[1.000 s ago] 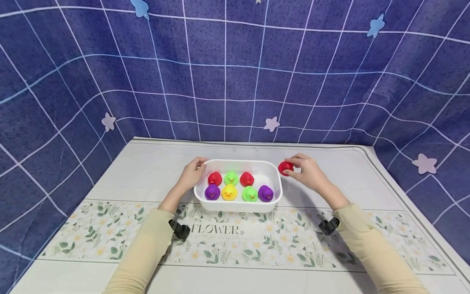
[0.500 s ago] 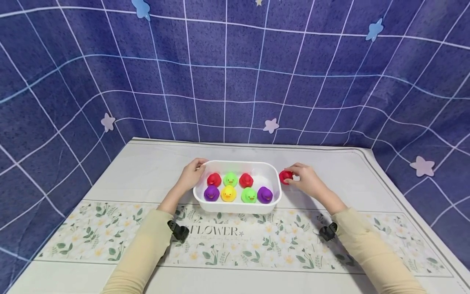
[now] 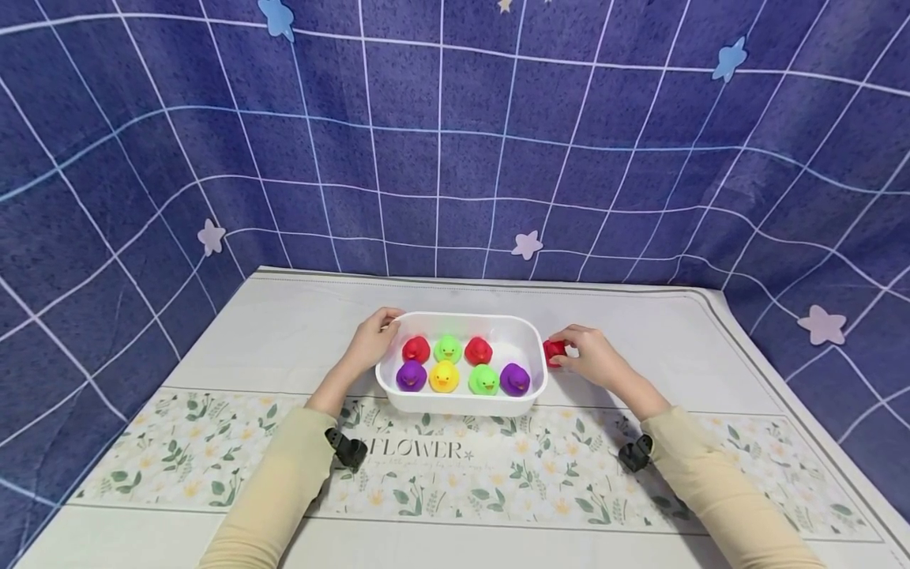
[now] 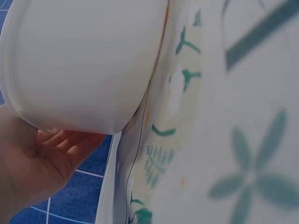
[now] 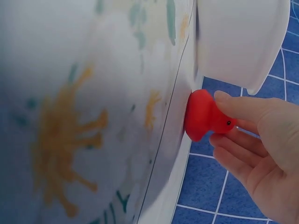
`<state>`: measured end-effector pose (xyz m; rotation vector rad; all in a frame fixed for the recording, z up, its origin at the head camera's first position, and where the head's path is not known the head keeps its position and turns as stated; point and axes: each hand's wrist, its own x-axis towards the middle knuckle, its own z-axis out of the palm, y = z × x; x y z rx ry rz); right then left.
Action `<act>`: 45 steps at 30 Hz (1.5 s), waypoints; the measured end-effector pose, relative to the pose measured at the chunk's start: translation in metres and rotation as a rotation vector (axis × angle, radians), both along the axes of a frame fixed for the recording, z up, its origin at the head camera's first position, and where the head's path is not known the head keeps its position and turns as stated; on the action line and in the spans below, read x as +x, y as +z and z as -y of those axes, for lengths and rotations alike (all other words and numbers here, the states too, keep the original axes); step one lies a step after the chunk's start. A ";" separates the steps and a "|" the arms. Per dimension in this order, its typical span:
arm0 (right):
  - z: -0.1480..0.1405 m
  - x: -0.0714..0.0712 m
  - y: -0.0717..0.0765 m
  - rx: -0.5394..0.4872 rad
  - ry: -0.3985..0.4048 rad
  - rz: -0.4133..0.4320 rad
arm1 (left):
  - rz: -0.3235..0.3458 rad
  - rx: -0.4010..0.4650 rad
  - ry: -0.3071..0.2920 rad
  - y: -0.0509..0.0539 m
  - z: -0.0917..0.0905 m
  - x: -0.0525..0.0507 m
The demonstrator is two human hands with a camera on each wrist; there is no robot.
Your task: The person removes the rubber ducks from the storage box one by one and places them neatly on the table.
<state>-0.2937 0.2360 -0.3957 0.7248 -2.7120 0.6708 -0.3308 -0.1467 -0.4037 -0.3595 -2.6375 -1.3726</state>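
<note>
A white plastic tub (image 3: pixel 462 405) holds several rubber ducks in two rows. At the back are a red duck (image 3: pixel 415 349), a green duck (image 3: pixel 448 348) and another red duck (image 3: pixel 479 350). In front sit a purple duck (image 3: pixel 411 376), a yellow duck (image 3: pixel 444 377), a second green duck (image 3: pixel 484 380) and a second purple duck (image 3: pixel 515 379). My left hand (image 3: pixel 372 340) grips the tub's left end by the rim. Just right of the tub, my right hand (image 3: pixel 593 357) pinches a loose red duck (image 5: pixel 201 116) by its head, its base at the tabletop.
A white table cover (image 3: pixel 313 296) with a flower-print band (image 3: pixel 455 474) lies under everything. Behind and on both sides hangs a blue gridded curtain (image 3: pixel 469 166) with star shapes. A black wrist camera (image 3: pixel 346 449) is strapped to each forearm.
My right hand has brought the red duck down and toward me along the tub's right end, to the table. The left hand and the tub have stayed in place.
</note>
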 end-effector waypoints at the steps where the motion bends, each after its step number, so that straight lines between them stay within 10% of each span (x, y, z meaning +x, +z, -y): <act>1: 0.000 0.000 0.000 -0.005 0.002 0.004 | 0.001 0.002 -0.001 0.000 0.000 0.000; 21: -0.001 0.002 0.000 -0.044 0.016 0.022 | 0.019 0.005 0.002 -0.002 0.000 0.000; 45: 0.031 0.003 0.033 -0.099 0.046 -0.153 | 0.026 0.026 -0.009 -0.002 0.001 -0.001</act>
